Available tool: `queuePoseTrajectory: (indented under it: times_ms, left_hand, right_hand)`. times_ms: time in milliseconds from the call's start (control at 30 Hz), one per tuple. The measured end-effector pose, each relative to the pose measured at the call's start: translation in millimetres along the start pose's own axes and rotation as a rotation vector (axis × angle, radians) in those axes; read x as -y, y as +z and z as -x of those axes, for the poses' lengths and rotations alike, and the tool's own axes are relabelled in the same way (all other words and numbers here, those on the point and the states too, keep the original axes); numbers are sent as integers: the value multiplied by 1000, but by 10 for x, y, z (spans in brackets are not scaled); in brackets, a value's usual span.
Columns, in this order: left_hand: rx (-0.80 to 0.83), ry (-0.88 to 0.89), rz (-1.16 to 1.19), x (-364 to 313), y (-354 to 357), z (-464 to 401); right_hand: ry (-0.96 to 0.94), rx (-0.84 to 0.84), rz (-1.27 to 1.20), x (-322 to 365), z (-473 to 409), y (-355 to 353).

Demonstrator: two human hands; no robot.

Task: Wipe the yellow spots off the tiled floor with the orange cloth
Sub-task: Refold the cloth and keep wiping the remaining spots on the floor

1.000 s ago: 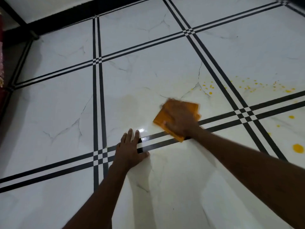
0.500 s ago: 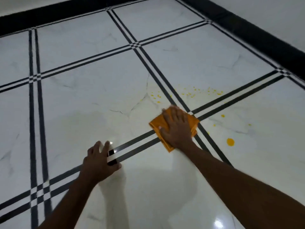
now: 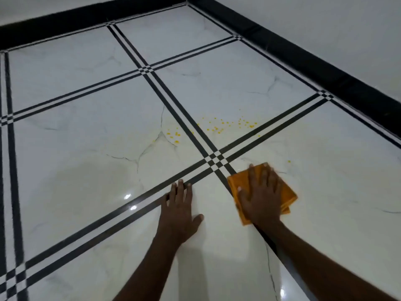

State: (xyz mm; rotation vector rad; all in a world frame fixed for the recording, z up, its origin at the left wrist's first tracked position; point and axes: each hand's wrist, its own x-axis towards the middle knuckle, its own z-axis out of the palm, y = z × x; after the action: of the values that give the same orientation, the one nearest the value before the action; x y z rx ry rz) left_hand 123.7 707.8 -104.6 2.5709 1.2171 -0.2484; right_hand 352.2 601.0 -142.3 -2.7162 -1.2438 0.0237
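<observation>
Two bare forearms in view, no sleeves. Left hand (image 3: 178,216) at 6 o'clock, right hand (image 3: 260,198) at 4 o'clock. No rings, watch or gloves visible.

open tiled floor (image 3: 86,148) all round; black skirting (image 3: 325,68) bounds far right.

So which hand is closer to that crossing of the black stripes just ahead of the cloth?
Right. The right hand, flat on the orange cloth, lies just right of the stripe crossing and nearer the camera; the left hand rests on bare tile farther back, to its left.
</observation>
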Motion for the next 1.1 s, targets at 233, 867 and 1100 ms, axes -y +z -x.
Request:
queuePoseTrajectory:
  times_ms: [233,867,1100]
  left_hand:
    - [114,21,-66,-115,-126,-228]
    - [414,-77,-91,-369,-1267,-907]
    - [189,78,-159,-177,-614,-961]
  right_hand:
    - [-260,106,-49,92,-429,77]
    - [132,99,-45,-1083,-602,-192]
    - [57,81,-67,-146,-1233,-49]
